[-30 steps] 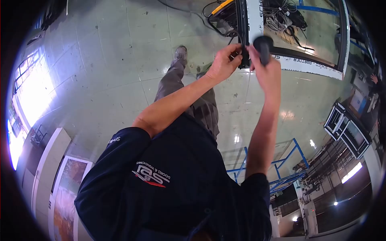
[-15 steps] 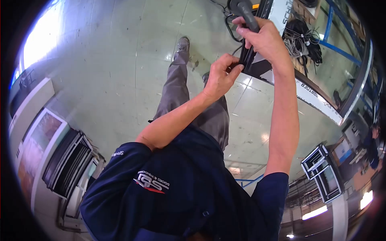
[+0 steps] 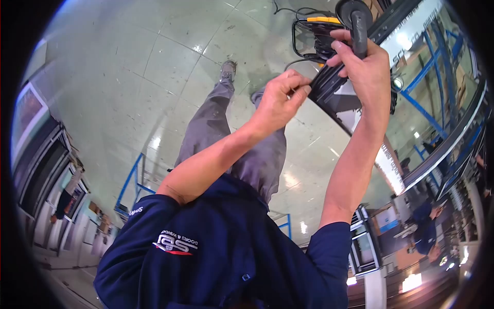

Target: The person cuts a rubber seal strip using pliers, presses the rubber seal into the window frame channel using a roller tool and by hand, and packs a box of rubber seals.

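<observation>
My right hand (image 3: 371, 72) is around the lower end of a dark grey tool (image 3: 359, 32) with a thick handle and a round head, its fingers loosely curled. The tool lies over the black profile of a large door or window frame (image 3: 400, 20). At the frame's near left corner, my left hand (image 3: 283, 98) has thumb and forefinger pinched together. Those fingertips are right at the black edge of the profile; what they pinch is too small to make out.
Beyond the corner, a cable reel (image 3: 325, 38) with yellow trim and loose black cable sits on the tiled floor (image 3: 180, 56). Blue metal supports (image 3: 429, 87) show inside the frame. A person (image 3: 426, 232) works at the right. Stacked frames (image 3: 43, 159) stand at the left.
The view has turned, so the frame, cable reel and right hand appear farther right. The right hand still has the tool, now more upright in view. The left hand's pinch stays at the corner.
</observation>
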{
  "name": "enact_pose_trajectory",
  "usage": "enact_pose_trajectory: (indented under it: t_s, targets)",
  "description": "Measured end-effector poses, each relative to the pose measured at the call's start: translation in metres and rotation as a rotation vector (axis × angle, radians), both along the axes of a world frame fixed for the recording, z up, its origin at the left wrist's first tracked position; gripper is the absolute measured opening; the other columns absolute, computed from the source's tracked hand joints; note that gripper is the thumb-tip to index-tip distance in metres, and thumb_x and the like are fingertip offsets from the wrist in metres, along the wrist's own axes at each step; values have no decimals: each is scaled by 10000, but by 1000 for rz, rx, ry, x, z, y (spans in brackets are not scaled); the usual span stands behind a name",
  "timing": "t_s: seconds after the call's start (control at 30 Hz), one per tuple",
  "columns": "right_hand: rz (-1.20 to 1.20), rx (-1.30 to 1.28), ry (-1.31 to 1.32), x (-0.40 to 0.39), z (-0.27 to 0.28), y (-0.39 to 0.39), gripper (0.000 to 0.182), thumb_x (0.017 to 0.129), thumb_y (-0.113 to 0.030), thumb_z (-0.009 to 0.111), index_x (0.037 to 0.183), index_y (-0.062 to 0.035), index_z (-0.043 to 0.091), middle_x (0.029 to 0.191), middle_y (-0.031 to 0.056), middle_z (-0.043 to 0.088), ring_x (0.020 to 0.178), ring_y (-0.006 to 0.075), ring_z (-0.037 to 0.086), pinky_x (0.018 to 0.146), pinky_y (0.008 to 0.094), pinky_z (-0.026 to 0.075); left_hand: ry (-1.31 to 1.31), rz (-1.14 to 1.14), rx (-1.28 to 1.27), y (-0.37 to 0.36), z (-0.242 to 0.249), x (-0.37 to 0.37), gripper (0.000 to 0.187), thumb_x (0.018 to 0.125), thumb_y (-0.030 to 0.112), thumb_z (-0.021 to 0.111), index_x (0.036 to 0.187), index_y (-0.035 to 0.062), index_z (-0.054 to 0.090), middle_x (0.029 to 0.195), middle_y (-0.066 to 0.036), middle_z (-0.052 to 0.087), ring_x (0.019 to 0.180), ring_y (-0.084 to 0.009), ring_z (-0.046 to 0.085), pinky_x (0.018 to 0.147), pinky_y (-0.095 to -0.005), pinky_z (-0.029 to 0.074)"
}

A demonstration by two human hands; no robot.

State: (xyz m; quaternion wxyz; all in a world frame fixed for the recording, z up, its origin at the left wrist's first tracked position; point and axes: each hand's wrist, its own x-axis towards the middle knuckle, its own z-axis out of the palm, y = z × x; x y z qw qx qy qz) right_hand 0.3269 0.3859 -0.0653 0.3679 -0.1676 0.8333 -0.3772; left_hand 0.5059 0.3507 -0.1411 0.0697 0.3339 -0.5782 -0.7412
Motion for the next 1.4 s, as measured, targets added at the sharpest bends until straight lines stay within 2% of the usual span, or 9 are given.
enact_pose_trajectory:
  t_s: [0.2, 0.4, 0.63, 0.93, 1.03, 1.13, 1.23, 1.33, 1.4]
  targets:
    - [214, -114, -230, -23, -2, -16, 208, 904, -143, 651, 1038, 6, 709, 799, 57, 683, 618, 115, 671, 527, 227, 477, -199, 83, -468, 25, 9, -13, 92, 816, -11, 653, 892, -1, 603, 822, -76, 537, 657, -166, 564, 592, -296, 452]
    - [395, -145, -423, -48, -8, -10, 247, 903, -187, 672, 1042, 13, 707, 788, 67, 682, 590, 101, 647, 520, 220, 472, -182, 151, -326, 26, 11, -13, 106, 817, 1, 664, 913, 8, 621, 800, -79, 572, 655, -167, 573, 584, -304, 459]
    - [424, -196, -476, -53, -14, -13, 282, 902, -187, 653, 1072, 37, 685, 821, 100, 686, 635, 121, 665, 554, 239, 501, -238, -110, -515, 12, 20, -18, 98, 836, 33, 626, 922, -8, 604, 793, -153, 595, 667, -283, 602, 588, -378, 469]
    - [496, -266, -595, -62, -16, -8, 299, 902, -164, 652, 1108, 52, 672, 849, 117, 694, 655, 134, 675, 601, 244, 530, -200, -239, -385, -8, 21, -24, 116, 820, 54, 564, 885, -40, 586, 726, -203, 581, 633, -350, 576, 604, -439, 453]
    - [517, -296, -654, -65, -18, -7, 306, 902, -166, 663, 1110, 59, 670, 850, 119, 695, 657, 133, 675, 607, 243, 532, -244, -429, -387, -24, 22, -32, 125, 781, 51, 556, 841, -54, 588, 660, -202, 551, 584, -322, 552, 575, -423, 441]
    - [518, -303, -679, -64, -20, -7, 311, 902, -167, 669, 1108, 66, 667, 850, 118, 693, 660, 131, 674, 608, 244, 534, -298, -459, -343, -30, 31, -40, 129, 761, 57, 551, 773, -64, 594, 631, -256, 543, 599, -422, 536, 601, -478, 437]
    - [512, -296, -673, -63, -18, -8, 313, 903, -168, 668, 1106, 71, 666, 846, 116, 689, 660, 134, 674, 607, 250, 537, -341, -413, -346, -25, 34, -40, 141, 769, 58, 555, 804, -61, 623, 636, -253, 549, 573, -394, 530, 584, -468, 435]
    - [517, -303, -643, -64, -16, -9, 321, 908, -178, 667, 1105, 75, 664, 837, 112, 682, 662, 141, 674, 600, 256, 541, -311, -354, -298, -25, 31, -29, 102, 790, 36, 580, 807, -54, 625, 602, -157, 531, 518, -259, 501, 526, -393, 418]
    - [514, -311, -649, -64, -16, -9, 324, 910, -183, 671, 1100, 79, 663, 835, 111, 682, 654, 141, 674, 597, 254, 540, -299, -353, -334, -22, 27, -30, 95, 798, 33, 591, 800, -54, 629, 613, -155, 547, 533, -264, 525, 530, -397, 425]
